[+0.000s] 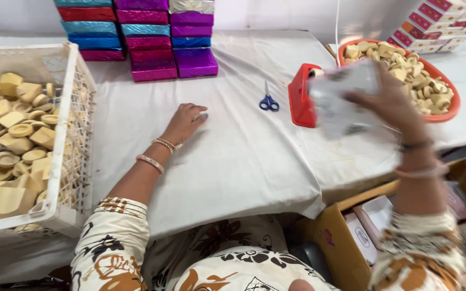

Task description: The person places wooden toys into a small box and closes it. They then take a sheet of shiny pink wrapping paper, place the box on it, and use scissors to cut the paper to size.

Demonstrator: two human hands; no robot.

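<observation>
Right hand (392, 105) lifted, fingers clamped on blurred white flat carton (343, 99); not yet set down. Left hand (185, 123) flat, empty, on white-clothed bench (244, 161). Blue-handled scissors (268, 102) untouched.

Cream sleeves with brown and black floral print, bangles on both wrists

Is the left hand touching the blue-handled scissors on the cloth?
Apart. The head view shows the left hand flat on the white cloth, with bare cloth between its fingertips and the scissors.
</observation>
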